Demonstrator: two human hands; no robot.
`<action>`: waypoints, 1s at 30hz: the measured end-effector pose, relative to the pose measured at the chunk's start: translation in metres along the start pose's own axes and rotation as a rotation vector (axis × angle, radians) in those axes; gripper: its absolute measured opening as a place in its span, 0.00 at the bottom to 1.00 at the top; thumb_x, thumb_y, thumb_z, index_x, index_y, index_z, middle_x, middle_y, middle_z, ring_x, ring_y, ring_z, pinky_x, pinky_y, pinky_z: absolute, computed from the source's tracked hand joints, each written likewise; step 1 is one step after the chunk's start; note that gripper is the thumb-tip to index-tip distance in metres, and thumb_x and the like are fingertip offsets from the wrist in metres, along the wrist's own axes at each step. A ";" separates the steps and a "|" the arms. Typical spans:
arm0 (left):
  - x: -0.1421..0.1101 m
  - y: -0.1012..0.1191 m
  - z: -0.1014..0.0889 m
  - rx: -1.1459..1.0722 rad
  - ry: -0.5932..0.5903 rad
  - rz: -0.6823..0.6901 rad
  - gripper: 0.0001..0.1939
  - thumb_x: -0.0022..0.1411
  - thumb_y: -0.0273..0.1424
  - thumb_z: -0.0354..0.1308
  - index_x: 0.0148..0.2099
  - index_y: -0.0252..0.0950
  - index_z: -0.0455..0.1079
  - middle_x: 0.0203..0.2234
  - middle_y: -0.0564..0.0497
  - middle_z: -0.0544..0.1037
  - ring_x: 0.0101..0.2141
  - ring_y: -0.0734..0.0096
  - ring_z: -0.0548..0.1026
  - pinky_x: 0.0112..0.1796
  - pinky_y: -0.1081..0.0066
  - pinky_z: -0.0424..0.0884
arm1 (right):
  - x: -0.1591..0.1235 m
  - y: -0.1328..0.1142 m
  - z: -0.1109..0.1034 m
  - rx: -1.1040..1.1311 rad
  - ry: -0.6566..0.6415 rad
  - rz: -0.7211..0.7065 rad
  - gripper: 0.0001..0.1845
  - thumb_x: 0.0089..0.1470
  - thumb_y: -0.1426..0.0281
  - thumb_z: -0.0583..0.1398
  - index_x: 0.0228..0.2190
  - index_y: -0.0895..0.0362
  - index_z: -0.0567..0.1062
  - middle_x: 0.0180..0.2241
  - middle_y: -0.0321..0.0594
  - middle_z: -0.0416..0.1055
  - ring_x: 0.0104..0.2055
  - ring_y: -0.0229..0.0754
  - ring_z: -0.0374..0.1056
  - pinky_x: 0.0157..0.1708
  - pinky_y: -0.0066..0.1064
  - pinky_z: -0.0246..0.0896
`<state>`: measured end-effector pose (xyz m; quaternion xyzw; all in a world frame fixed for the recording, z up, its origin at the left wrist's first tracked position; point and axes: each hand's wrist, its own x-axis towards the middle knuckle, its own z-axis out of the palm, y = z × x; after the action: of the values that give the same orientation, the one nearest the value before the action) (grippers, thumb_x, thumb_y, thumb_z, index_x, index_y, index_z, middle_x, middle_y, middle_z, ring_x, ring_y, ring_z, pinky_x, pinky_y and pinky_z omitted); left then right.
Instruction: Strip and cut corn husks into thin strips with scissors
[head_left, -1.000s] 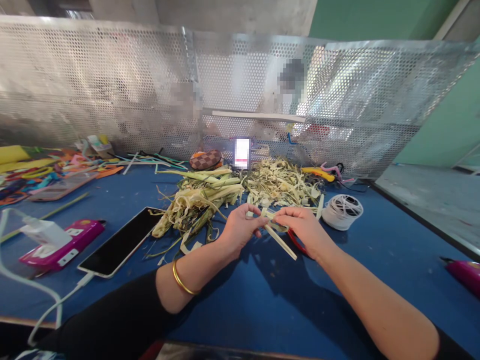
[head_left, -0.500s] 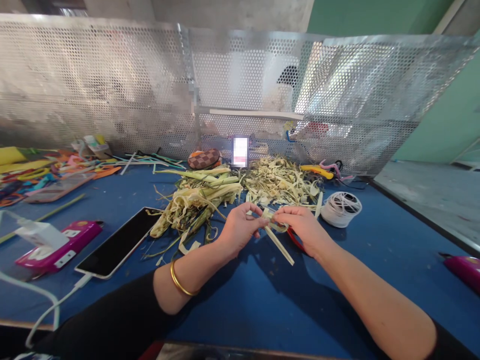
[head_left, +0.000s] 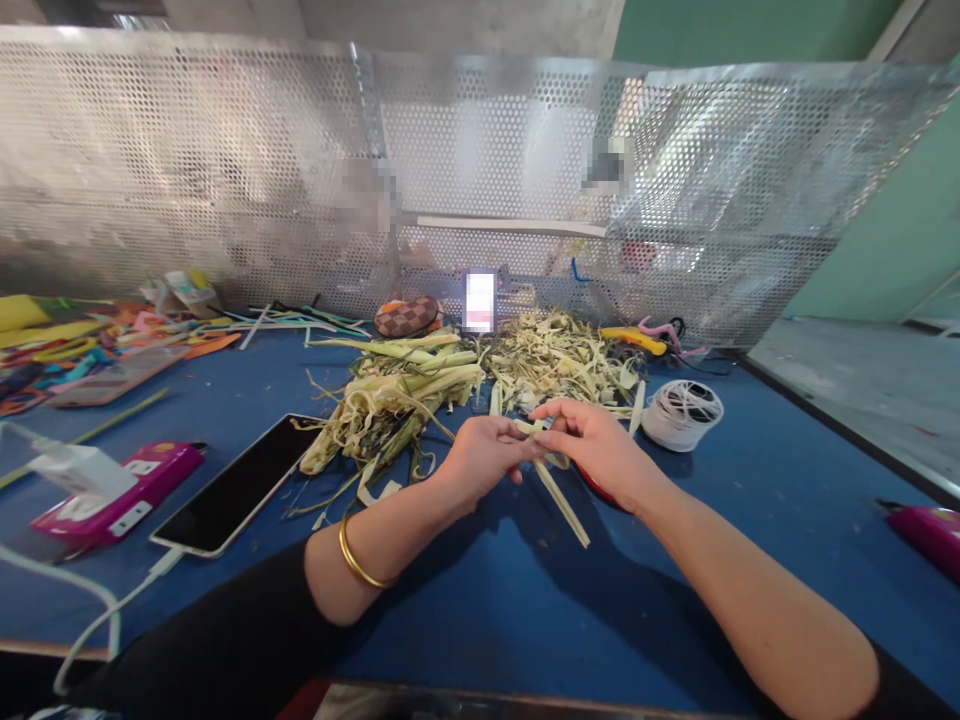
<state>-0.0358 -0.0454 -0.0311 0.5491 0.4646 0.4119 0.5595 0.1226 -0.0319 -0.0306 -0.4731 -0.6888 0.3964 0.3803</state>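
Observation:
Pale green-yellow plant strips [head_left: 561, 503] are pinched between my two hands, with one length hanging down to the right over the blue table. My left hand [head_left: 486, 452] grips them from the left, thumb and forefinger closed together. From the other side my right hand [head_left: 592, 445] pinches the same strips, its fingers bent over a crossing or fold. Part of the strips is hidden behind the fingers. A red handle [head_left: 596, 484], perhaps of scissors, shows partly from under my right hand. Beyond the hands lies a heap of shredded plant scraps [head_left: 555, 360].
Left of my hands lie a bundle of plant stalks [head_left: 405, 390], a charging phone [head_left: 238, 490] and a purple power strip [head_left: 161, 480]. A ball of white string [head_left: 681, 418] sits at right, near a yellow-handled tool [head_left: 634, 341]. Perforated metal screens [head_left: 495, 150] close off the back.
My right hand has shifted slightly left and its fingers have curled further over the strips. The hanging strip end has dropped slightly. My left hand stays nearly in place.

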 end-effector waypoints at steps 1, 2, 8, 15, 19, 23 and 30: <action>-0.001 0.001 0.000 0.019 -0.013 0.007 0.04 0.48 0.27 0.62 0.25 0.32 0.71 0.20 0.52 0.76 0.14 0.84 0.63 0.19 0.79 0.59 | 0.000 -0.001 0.000 -0.014 -0.003 0.004 0.12 0.47 0.64 0.61 0.35 0.56 0.74 0.20 0.31 0.65 0.24 0.37 0.60 0.27 0.30 0.53; -0.002 0.001 0.000 0.042 -0.017 0.016 0.03 0.47 0.27 0.62 0.24 0.32 0.72 0.18 0.53 0.75 0.14 0.84 0.63 0.20 0.79 0.59 | -0.001 -0.001 0.001 -0.028 -0.010 0.006 0.11 0.47 0.63 0.61 0.33 0.56 0.74 0.21 0.32 0.66 0.25 0.38 0.61 0.27 0.31 0.54; 0.000 -0.005 -0.001 0.141 -0.044 0.054 0.04 0.46 0.29 0.62 0.24 0.33 0.75 0.15 0.55 0.72 0.14 0.81 0.63 0.19 0.78 0.58 | -0.002 -0.007 0.001 -0.110 0.026 -0.056 0.10 0.44 0.63 0.61 0.21 0.56 0.72 0.21 0.35 0.67 0.26 0.38 0.61 0.28 0.31 0.53; -0.005 0.001 0.001 0.185 -0.268 0.051 0.07 0.48 0.30 0.59 0.23 0.34 0.75 0.15 0.55 0.72 0.14 0.82 0.61 0.18 0.78 0.56 | -0.003 -0.012 -0.001 0.093 0.073 0.024 0.15 0.45 0.62 0.61 0.17 0.56 0.65 0.15 0.28 0.57 0.19 0.33 0.52 0.20 0.27 0.48; -0.009 0.005 -0.001 0.213 -0.411 0.011 0.09 0.48 0.33 0.61 0.23 0.33 0.75 0.10 0.58 0.64 0.14 0.81 0.60 0.18 0.77 0.52 | -0.002 -0.011 0.000 0.191 0.117 0.055 0.16 0.46 0.61 0.60 0.17 0.56 0.64 0.14 0.30 0.62 0.16 0.32 0.55 0.19 0.27 0.51; -0.009 0.005 -0.004 0.238 -0.476 0.013 0.11 0.49 0.36 0.62 0.24 0.32 0.75 0.09 0.58 0.63 0.15 0.81 0.59 0.19 0.77 0.52 | -0.001 -0.011 0.001 0.331 0.207 0.040 0.13 0.46 0.61 0.60 0.21 0.56 0.67 0.19 0.33 0.69 0.18 0.34 0.63 0.22 0.27 0.57; -0.007 0.009 -0.006 0.291 -0.476 0.007 0.10 0.48 0.34 0.63 0.21 0.33 0.74 0.09 0.58 0.62 0.14 0.81 0.57 0.19 0.76 0.52 | -0.001 -0.007 0.006 0.447 0.226 0.009 0.12 0.45 0.61 0.62 0.23 0.57 0.69 0.22 0.35 0.73 0.22 0.35 0.67 0.27 0.29 0.63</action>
<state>-0.0426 -0.0508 -0.0211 0.7067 0.3722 0.2023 0.5667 0.1148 -0.0354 -0.0271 -0.4217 -0.5348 0.4851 0.5485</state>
